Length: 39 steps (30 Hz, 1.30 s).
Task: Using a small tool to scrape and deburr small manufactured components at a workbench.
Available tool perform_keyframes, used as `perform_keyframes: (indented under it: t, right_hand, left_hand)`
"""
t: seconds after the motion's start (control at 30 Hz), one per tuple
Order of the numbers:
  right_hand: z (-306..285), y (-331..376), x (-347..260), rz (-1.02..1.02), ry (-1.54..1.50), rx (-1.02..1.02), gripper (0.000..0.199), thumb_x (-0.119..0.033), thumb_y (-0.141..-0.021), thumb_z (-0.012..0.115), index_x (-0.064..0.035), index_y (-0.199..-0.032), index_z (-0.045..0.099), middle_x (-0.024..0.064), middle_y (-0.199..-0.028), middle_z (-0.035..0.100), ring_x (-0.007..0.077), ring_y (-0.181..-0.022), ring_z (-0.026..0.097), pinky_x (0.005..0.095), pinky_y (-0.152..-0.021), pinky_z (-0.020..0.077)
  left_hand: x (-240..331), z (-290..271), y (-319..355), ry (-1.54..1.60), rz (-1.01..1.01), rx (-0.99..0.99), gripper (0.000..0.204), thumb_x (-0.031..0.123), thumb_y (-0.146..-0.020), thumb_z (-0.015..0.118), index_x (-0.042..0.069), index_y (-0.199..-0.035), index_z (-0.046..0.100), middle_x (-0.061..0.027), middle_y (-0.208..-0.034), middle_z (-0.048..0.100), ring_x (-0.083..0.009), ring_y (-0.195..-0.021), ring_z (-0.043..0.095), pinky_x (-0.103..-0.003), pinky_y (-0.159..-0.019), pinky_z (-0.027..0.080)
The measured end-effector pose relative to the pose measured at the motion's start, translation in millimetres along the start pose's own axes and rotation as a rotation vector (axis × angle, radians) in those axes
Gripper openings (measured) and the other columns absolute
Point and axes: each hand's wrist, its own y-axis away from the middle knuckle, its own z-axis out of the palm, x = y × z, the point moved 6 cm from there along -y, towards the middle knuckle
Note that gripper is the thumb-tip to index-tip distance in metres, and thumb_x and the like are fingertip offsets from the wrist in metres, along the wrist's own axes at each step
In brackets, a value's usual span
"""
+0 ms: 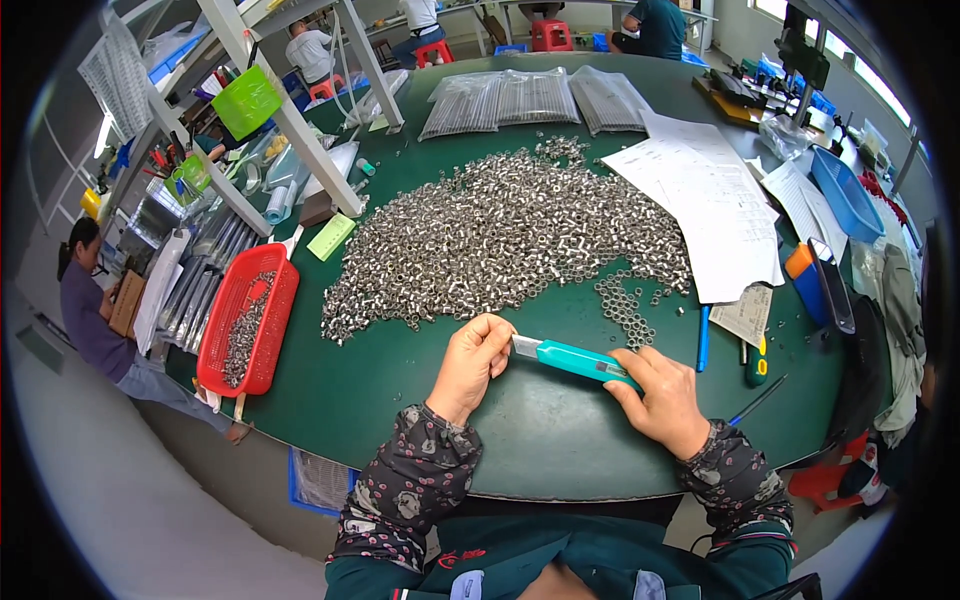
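Under the hands (570, 375), knife (575, 360) blade tip hidden.

**A crowded workshop around a green table**

A large round green table (420, 390) fills the middle of the frame. At the upper left a white metal rack (290, 120) stands on it with slanted legs. The floor (110, 500) at the lower left is pale grey and smooth. Along the top edge sit red stools (550, 35) and another long table (560, 8), with seated people beside them. A window (775, 8) at the upper right lets in daylight.
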Motion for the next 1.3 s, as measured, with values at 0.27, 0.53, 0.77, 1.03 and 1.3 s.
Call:
perform_keyframes:
  t: [0.27,0.53,0.77,1.03,1.3]
  right_hand:
    - [0.4,1.0,-0.7,-0.033,0.037,0.009,0.025,-0.019,-0.070,0.064,-0.0074,-0.091,0.057,0.0077,-0.063,0.047,0.0250,-0.050,0.050,0.0345,-0.045,0.0387]
    - [0.9,0.8,-1.8,-0.076,0.046,0.010,0.027,-0.019,-0.069,0.064,-0.0065,-0.092,0.056,0.0075,-0.062,0.046,0.0245,-0.049,0.049,0.0338,-0.044,0.0386]
    - [2.1,0.3,3.3,-0.032,-0.082,-0.025,0.025,-0.018,-0.070,0.064,-0.0046,-0.090,0.058,0.0088,-0.064,0.050,0.0256,-0.050,0.051,0.0336,-0.045,0.0401]
    - [4.7,0.4,6.2,-0.010,-0.128,-0.048,0.025,-0.020,-0.070,0.064,-0.0046,-0.089,0.058,0.0091,-0.066,0.052,0.0263,-0.052,0.052,0.0341,-0.047,0.0413]
    - [11.6,2.6,18.7,0.095,-0.255,-0.112,0.025,-0.023,-0.073,0.061,-0.0041,-0.090,0.059,0.0114,-0.070,0.055,0.0288,-0.058,0.054,0.0357,-0.052,0.0426]
  left_hand:
    - [-1.2,-0.2,0.2,-0.002,-0.024,0.003,0.016,0.017,-0.086,0.050,0.005,-0.075,0.050,0.0019,-0.061,0.043,-0.0025,-0.047,0.034,-0.016,-0.041,0.028]
    - [-2.8,-0.1,1.4,0.032,-0.076,0.013,0.018,0.019,-0.087,0.048,0.006,-0.074,0.049,0.0021,-0.062,0.043,-0.0028,-0.047,0.033,-0.016,-0.041,0.029]
    - [-5.5,1.0,0.7,0.137,-0.127,-0.021,0.015,0.018,-0.087,0.046,0.004,-0.081,0.050,0.0002,-0.066,0.045,-0.0057,-0.049,0.036,-0.019,-0.043,0.030]
    - [-2.8,4.4,0.6,0.179,-0.115,-0.018,0.010,0.013,-0.086,0.048,0.004,-0.084,0.050,0.0000,-0.066,0.046,-0.0046,-0.048,0.036,-0.018,-0.041,0.030]
    - [1.5,5.7,1.7,0.206,-0.098,-0.064,0.010,0.011,-0.085,0.049,0.002,-0.089,0.053,-0.0007,-0.066,0.049,-0.0032,-0.047,0.036,-0.016,-0.041,0.030]
